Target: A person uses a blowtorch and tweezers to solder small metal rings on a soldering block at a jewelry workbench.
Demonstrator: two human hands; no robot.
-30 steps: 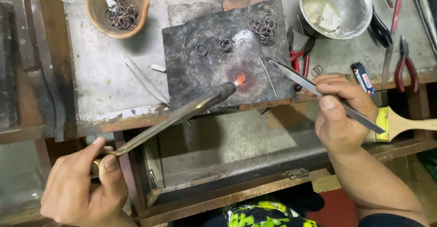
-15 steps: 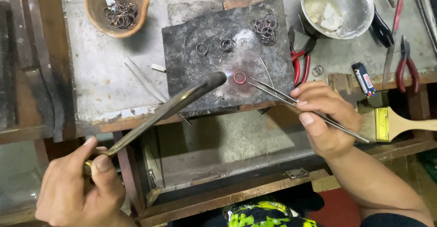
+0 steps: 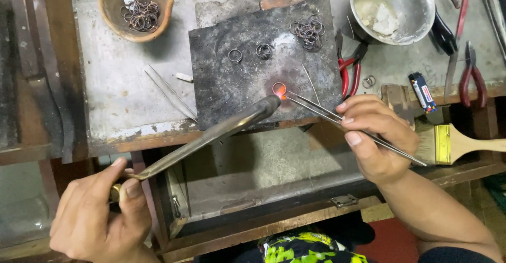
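My left hand [image 3: 100, 215] grips the handle of a long metal torch [image 3: 211, 134] whose nozzle points at a small glowing orange ring [image 3: 279, 89] on a dark charred slab [image 3: 253, 83]. My right hand [image 3: 377, 136] holds thin steel tweezers [image 3: 327, 112], their tips touching the glowing ring. Two other small rings [image 3: 235, 55] lie higher on the slab, and a pile of several rings [image 3: 308, 31] sits at its upper right corner.
A clay bowl [image 3: 113, 17] of rings stands at upper left, a metal bowl [image 3: 416, 23] with white powder at upper right. Red pliers [image 3: 350, 70], a lighter [image 3: 422, 90], more pliers [image 3: 472, 75], a paintbrush [image 3: 464, 144] and spare tweezers [image 3: 168, 91] lie around. An open drawer [image 3: 263, 173] sits below.
The torch tip swung away left, then came back close to the ring, which glows orange again. My right hand shifted left and the tweezers now touch the ring.
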